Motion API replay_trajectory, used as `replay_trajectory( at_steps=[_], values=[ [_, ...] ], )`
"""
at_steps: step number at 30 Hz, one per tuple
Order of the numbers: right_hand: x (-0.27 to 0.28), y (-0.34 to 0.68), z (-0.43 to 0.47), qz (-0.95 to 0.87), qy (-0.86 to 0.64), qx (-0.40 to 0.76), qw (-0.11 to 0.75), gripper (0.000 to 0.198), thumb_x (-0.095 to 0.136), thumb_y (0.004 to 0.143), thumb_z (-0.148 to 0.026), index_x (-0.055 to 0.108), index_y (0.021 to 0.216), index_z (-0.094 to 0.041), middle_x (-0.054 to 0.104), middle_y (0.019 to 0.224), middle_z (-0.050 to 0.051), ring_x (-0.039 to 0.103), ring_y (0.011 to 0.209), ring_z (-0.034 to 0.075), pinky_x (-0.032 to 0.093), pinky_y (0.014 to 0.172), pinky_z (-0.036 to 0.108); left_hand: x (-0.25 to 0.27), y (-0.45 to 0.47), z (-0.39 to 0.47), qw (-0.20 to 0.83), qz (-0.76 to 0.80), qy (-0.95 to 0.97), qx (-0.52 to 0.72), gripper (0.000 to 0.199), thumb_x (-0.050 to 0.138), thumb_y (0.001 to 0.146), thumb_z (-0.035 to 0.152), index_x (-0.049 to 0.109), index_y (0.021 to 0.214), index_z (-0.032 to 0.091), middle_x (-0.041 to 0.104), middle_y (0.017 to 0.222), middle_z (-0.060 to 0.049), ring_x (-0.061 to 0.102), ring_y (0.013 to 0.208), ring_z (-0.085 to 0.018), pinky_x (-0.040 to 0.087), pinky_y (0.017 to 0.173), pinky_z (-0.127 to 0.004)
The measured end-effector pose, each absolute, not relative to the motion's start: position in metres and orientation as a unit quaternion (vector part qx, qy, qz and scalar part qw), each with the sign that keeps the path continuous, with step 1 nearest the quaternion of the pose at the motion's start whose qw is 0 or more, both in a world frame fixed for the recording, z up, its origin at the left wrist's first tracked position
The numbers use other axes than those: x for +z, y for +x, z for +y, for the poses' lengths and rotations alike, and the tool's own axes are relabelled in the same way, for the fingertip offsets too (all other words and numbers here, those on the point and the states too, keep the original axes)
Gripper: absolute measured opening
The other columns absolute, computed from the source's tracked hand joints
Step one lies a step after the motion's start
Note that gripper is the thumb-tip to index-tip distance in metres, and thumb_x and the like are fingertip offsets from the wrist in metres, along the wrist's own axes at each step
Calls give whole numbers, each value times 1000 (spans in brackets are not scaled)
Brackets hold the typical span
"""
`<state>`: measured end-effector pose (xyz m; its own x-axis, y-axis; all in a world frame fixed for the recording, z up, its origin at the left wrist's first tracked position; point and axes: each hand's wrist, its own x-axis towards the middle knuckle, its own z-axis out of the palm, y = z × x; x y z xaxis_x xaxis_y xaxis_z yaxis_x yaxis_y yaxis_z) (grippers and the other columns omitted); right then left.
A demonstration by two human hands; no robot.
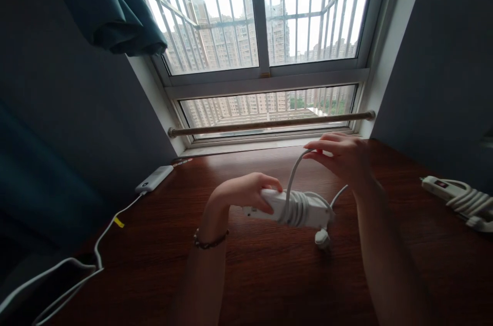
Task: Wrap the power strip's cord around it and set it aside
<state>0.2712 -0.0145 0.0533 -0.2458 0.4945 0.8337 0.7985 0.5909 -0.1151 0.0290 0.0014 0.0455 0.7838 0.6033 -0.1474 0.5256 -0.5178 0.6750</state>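
My left hand (250,191) grips one end of a white power strip (316,212), its fingers closed around the body. Several turns of the strip's own white cord (296,208) wrap its middle. A loop of that cord rises from the strip to my right hand (339,154), which pinches it between thumb and fingers, above and to the right. The plug (322,238) hangs below the strip's right end. A short length of cord sticks out to the right near that end. A dark bracelet circles my left wrist.
Dark reddish wooden table (265,274) below. At right lies another cord-wrapped power strip (442,188). A white device (154,178) with a cable (98,244) lies at left. A horizontal rod (269,124) crosses the barred window at the back; a teal curtain (115,13) hangs upper left.
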Motion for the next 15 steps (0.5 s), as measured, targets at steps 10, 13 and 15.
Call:
replay_trajectory(
  at_steps=[10,13,15],
  values=[
    [26,248,6,-798,-479,-7,366,46,34,83,-41,65,66,-11,61,60,3,47,53,10,34,45,20,61,37,-15,469,282,780,304,48,70,55,26,54,99,13,62,78,-3,55,63,-13,40,52,-19],
    [29,243,4,-799,-488,-8,352,34,43,80,-35,65,62,-16,61,57,3,49,52,12,31,45,22,58,43,-10,516,307,682,418,54,69,58,27,45,106,17,64,77,-4,58,59,-14,42,49,-20],
    [31,241,5,-810,-494,-14,316,33,45,80,-36,64,59,-20,59,54,2,51,52,13,28,47,23,56,45,-5,522,323,641,462,59,69,58,28,40,109,18,65,77,-5,61,61,-17,45,51,-23]
  ],
)
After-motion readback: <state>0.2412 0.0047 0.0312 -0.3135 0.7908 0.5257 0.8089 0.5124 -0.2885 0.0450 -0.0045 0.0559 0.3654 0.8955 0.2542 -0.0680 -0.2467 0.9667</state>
